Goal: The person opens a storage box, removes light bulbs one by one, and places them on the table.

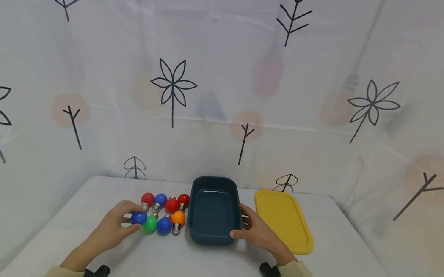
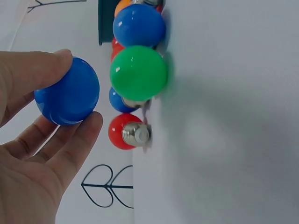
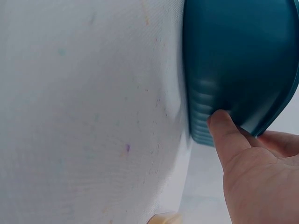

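Observation:
My left hand point(image 1: 111, 227) pinches a blue light bulb point(image 2: 77, 93) between thumb and fingertips, held above the table. Its screw base is hidden by the hand. Just beyond it lies a group of toy-like bulbs with silver screw bases: a green bulb point(image 1: 149, 224), another blue bulb point(image 1: 164, 225), an orange bulb point(image 1: 178, 218) and several red and blue ones behind. Right of these stands a dark teal box point(image 1: 212, 241), open at the top, with nothing inside. My right hand point(image 1: 256, 230) grips its near right corner, thumb and fingers on the outer walls point(image 3: 233, 60).
A yellow lid point(image 1: 283, 222) with rounded corners lies flat on the white-covered table point(image 1: 183, 267), to the right of the box. A white printed cloth point(image 1: 213, 155) hangs behind the table's far edge.

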### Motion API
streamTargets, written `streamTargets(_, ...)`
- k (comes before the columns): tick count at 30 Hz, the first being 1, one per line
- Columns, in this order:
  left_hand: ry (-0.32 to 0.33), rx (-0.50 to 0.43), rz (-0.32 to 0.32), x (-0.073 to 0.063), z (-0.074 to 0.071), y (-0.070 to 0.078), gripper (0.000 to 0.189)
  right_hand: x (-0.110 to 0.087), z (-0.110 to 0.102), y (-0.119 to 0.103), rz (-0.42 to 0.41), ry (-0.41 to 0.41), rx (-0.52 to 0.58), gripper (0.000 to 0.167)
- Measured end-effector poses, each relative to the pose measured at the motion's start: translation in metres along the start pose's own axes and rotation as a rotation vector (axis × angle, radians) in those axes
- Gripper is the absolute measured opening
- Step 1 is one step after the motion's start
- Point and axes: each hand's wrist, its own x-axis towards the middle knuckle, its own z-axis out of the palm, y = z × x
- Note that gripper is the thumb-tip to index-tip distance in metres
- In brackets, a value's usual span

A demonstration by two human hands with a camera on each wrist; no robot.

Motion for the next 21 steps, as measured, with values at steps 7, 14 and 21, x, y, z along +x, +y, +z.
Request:
streamTargets(7,0.004,-0.001,-0.063,-0.001,0.002,-0.015,0.041,-0.001,0.0,-0.001,-0.006,0.006,-0.003,0.093)
streamTargets(14,-0.014,-0.015,-0.126,-0.001,0.009,-0.029,0.042,0.0,0.0,0.0,-0.005,-0.005,0.002,0.094)
streamTargets(21,-0.038,-0.036,-0.21,-0.002,0.014,-0.034,0.041,0.0,0.001,0.0,-0.004,-0.004,0.006,0.094)
